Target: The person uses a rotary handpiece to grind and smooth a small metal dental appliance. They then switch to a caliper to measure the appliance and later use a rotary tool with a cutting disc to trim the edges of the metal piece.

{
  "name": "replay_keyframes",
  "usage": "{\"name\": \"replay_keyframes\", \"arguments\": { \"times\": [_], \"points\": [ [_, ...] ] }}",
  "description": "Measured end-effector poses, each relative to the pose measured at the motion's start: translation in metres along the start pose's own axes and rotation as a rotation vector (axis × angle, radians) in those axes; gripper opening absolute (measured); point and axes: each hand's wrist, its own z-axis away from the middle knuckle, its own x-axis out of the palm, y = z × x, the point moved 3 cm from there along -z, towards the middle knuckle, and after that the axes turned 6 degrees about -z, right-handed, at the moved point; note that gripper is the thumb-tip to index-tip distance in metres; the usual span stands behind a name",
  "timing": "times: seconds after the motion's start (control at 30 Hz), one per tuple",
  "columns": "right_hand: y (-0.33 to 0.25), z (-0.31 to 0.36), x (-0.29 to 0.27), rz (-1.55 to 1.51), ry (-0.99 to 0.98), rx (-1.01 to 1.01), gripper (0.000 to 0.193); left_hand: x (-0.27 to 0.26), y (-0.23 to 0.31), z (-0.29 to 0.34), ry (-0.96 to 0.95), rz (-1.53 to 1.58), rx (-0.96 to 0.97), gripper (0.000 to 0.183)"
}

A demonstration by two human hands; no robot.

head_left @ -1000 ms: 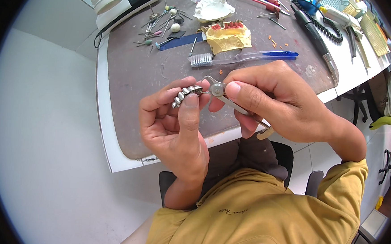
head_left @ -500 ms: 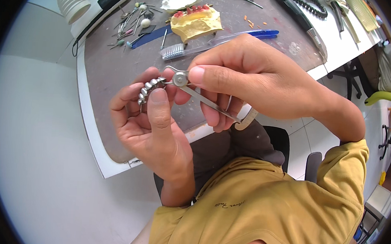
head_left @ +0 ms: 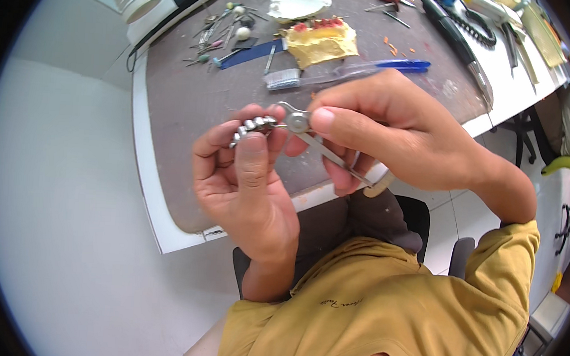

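Pinching the row of silvery tooth shapes (head_left: 252,124) between thumb and fingers, the left hand (head_left: 252,176) seems to leave its right end exposed for the tool. Just beside it, the right hand (head_left: 395,132) grips a pivoted metal caliper (head_left: 297,121) near the pivot, perhaps for fine control; its tips sit at the row's end, contact unclear. Beyond the hands, on the desk (head_left: 184,113), a toothbrush (head_left: 353,68) lies before a yellow dental model (head_left: 322,44). Farther right, past the right hand, is a yellowish mesh basket (head_left: 543,36), contents indistinct.
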Motion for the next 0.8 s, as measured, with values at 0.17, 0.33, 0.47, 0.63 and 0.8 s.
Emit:
{"name": "replay_keyframes", "arguments": {
  "times": [0.17, 0.33, 0.47, 0.63, 0.8],
  "points": [
    [-0.0012, 0.0027, 0.0017, 0.117, -0.008, -0.039, 0.039, 0.0, -0.0009, -0.0006, -0.02, -0.134, 0.087, 0.017],
    [-0.0062, 0.0055, 0.003, 0.276, 0.025, -0.141, 0.037, -0.0012, -0.0036, 0.001, -0.072, -0.17, 0.122, 0.015],
    [-0.0082, 0.0056, 0.003, 0.358, 0.022, -0.195, 0.036, -0.0013, -0.0016, 0.0035, -0.069, -0.199, 0.143, 0.015],
    [-0.0063, 0.0075, 0.0003, 0.454, 0.05, -0.261, 0.034, 0.0033, -0.0011, 0.0042, -0.077, -0.26, 0.167, 0.018],
    [-0.0083, 0.0065, 0.0026, 0.429, 0.068, -0.25, 0.032, 0.0069, 0.0031, 0.0063, -0.056, -0.276, 0.191, 0.017]
  ]
}}
